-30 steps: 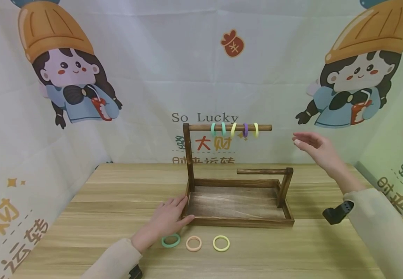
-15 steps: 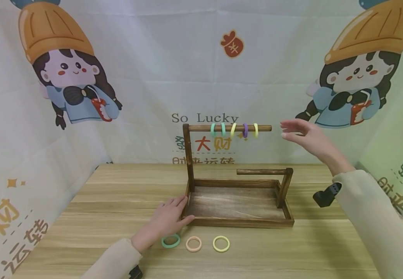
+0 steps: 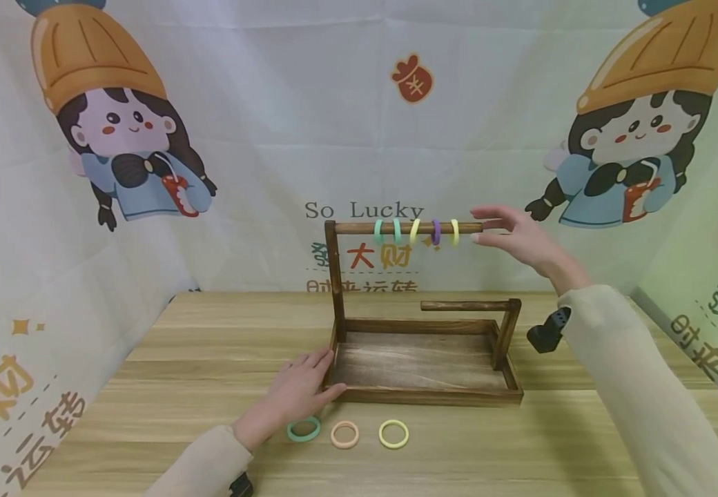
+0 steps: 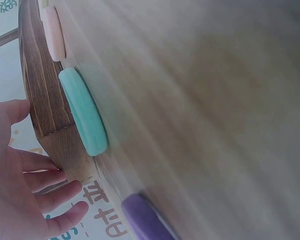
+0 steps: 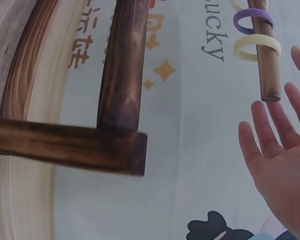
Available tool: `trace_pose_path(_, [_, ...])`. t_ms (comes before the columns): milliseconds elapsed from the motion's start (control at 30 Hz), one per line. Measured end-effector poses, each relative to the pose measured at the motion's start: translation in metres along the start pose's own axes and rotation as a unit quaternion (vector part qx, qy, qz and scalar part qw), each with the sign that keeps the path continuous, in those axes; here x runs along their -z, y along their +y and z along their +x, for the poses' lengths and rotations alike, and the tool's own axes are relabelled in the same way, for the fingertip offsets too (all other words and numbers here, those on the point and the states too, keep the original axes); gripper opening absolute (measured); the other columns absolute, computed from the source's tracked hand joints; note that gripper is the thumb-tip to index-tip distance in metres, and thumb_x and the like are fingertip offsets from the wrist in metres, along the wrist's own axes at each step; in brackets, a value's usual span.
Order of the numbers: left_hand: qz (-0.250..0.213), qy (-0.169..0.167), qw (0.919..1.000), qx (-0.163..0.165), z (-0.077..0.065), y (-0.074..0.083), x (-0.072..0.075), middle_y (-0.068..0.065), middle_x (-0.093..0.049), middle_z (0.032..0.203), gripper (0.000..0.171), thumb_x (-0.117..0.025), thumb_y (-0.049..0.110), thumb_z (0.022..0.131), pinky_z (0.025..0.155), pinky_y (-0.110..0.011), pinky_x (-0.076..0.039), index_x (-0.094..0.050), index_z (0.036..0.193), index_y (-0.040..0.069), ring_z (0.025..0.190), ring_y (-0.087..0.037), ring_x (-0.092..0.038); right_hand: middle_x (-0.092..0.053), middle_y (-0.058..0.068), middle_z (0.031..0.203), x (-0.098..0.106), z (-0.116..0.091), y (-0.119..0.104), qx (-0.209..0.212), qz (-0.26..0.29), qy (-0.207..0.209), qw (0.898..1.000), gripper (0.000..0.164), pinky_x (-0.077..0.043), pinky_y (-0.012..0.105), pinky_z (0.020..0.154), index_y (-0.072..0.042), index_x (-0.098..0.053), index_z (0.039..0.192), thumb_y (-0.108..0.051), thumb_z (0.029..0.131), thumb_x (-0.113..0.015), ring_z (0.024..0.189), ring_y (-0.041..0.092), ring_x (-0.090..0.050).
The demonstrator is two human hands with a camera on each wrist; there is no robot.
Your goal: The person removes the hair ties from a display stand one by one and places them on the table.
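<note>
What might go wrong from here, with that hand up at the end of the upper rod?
The right hand is at the free end of the upper rod, which shows no stop, so it might knock the outermost yellow ring off. Pushing on that rod could also shift the wooden tray if the left hand lets up. The green ring lies close by the left hand, so a small slip might nudge it.

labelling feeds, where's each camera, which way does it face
Head: worn there, facing forward and down at a brown wooden two-bar rack; left hand and right hand show.
Left wrist: worn there, facing a teal ring and the rack's base; left hand shows.
Right wrist: worn there, facing the upper wooden bar; right hand shows.
Head and right wrist share that bar's purple ring.
</note>
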State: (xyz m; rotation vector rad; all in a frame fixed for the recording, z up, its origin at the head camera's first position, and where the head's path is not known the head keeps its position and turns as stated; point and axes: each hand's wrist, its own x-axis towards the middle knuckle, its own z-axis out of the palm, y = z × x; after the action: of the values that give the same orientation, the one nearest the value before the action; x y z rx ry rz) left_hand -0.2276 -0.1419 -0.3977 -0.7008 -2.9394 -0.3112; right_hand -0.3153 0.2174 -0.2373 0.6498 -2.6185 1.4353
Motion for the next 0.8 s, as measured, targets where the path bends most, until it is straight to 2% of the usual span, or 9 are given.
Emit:
trace_pose_path(367, [-0.006,0.004,1.0000,-0.004,0.000,0.000,0.000,-0.020,-0.039,0.130,0.064,-0.051,0.042,0.087,0.087,-0.054,-0.032,-0.041,0.128,-0.006,0.113,-0.039,-0.039,-0.039,0.012,0.130,-0.010,0.014,-0.002,-0.002,-0.016,-0.021,1.000,0.056,-0.029,0.050,0.090,-0.006,-0.039,0.131,-0.022,0.083,-0.063,0.115,0.029,-0.036])
trace_pose_path(800, [-0.004,0.002,1.0000,0.000,0.001,-0.001,-0.001,-0.018,-0.038,0.132,0.066,-0.049,0.045,0.087,0.090,-0.055,-0.030,-0.040,0.129,-0.005,0.115,-0.039,-0.037,-0.044,0.013,0.123,-0.015,0.020,-0.003,0.013,-0.028,-0.036,0.999,0.052,-0.034,0.045,0.088,-0.004,-0.042,0.128,-0.017,0.083,-0.063,0.107,0.028,-0.041])
